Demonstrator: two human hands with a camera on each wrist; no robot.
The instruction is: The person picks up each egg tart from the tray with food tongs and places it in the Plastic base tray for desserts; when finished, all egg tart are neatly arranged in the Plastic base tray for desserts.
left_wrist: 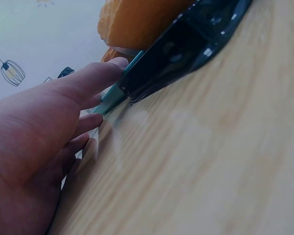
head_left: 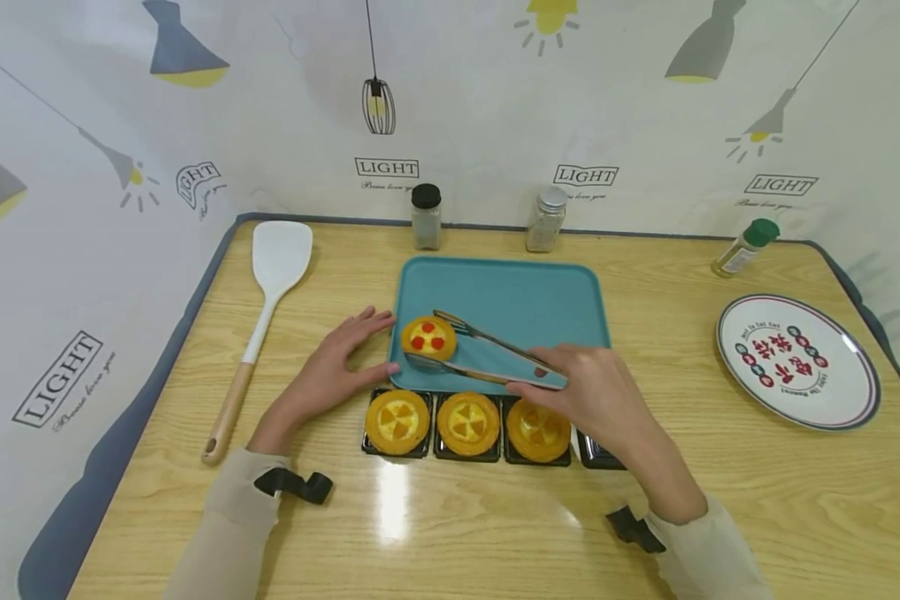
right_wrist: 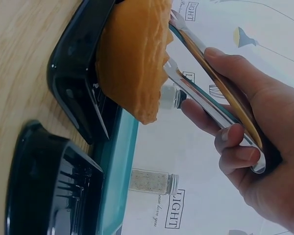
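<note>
My right hand (head_left: pixel 588 392) grips metal tongs (head_left: pixel 495 375) in the head view. The tongs' two arms are spread, their tips on either side of a tart with red toppings (head_left: pixel 428 331). This tart sits at the left end of a blue-green tray (head_left: pixel 525 292). By the tray's lower left corner is my left hand (head_left: pixel 337 362), fingers and thumb spread, its fingertips right at the rim. In the right wrist view the right hand's thumb and fingers close round the tongs' arms; a nearer tart (right_wrist: pixel 132 58) hides part of the tips.
Three tarts with wedge-shaped toppings (head_left: pixel 467 423) sit in black holders along the tray's front; a fourth black holder (head_left: pixel 600 452) stands at their right. A white spatula (head_left: pixel 280 258) lies left, a patterned plate (head_left: pixel 832 333) right. Shaker jars (head_left: pixel 426 221) stand at the back.
</note>
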